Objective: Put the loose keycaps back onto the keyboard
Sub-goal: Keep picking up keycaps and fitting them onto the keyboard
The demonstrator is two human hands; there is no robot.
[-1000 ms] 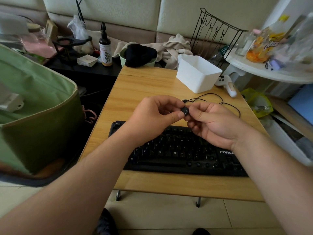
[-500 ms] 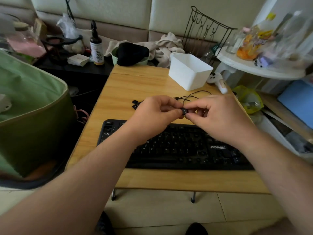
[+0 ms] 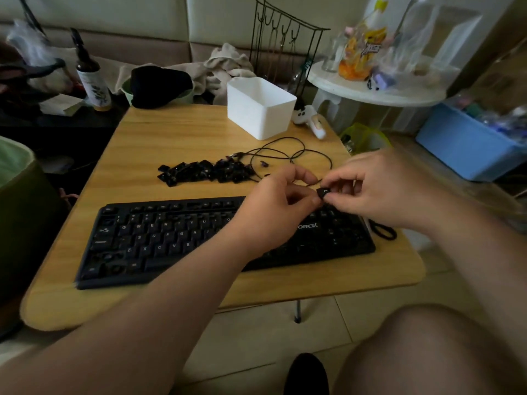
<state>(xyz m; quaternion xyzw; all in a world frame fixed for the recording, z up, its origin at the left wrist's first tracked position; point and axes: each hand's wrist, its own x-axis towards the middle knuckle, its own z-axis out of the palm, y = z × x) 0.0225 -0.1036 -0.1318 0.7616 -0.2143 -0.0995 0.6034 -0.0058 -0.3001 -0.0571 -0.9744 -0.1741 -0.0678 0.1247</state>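
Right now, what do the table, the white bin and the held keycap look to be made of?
Table: wood or wood-look laminate, going by the light grain lines and smooth sheen; which one, I cannot tell.
Bin: likely plastic, with matte white, thin, even walls and rounded corners.
Keycap: likely moulded plastic, black with a slight gloss, pinched between the left hand and right hand.

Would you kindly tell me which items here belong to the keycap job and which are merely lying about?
Part of the job:
black keyboard
pile of loose black keycaps
single black keycap pinched between left hand and right hand

Just lying about:
white plastic bin
thin black cable
dark spray bottle
black wire rack
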